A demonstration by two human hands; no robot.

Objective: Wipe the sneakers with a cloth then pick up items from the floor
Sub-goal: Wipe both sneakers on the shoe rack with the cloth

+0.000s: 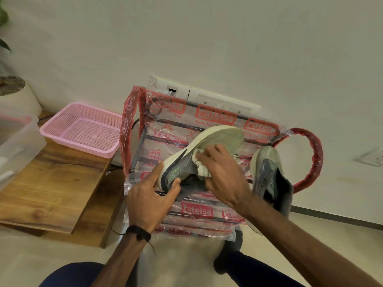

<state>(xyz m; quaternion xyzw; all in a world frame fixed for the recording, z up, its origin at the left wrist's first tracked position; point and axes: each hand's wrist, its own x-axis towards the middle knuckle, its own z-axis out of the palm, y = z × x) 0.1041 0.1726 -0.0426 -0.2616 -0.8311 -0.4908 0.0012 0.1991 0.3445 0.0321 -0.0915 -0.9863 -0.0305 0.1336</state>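
Sneaker (199, 150) in my grasp, tilted on its side above the rack (207, 214), its pale sole turned up toward the wall (207, 38) and its grey upper facing me. My left hand (149, 201) grips it at the heel end, thumb curled into the collar and fingers wrapped under the sole edge. My right hand (223, 179) presses a white cloth (202, 165) against the grey side of the shoe, fingers curled over the bunched fabric so that only part of it shows. A dark band (138, 233) sits on my left wrist.

The second sneaker (269, 179) stands on the rack just to the right of my right hand, toe up and sole toward the wall. The rack is wrapped in clear plastic printed with red lettering, and its red handles curve out at either side.

To the left a pink basket (83, 129) rests on a low wooden bench (51, 187), with a clear plastic box (16, 146) beside it at the frame edge. A white plant pot (18, 98) stands behind them. My knees in dark trousers (68, 276) show at the bottom, over a light floor (31, 255).
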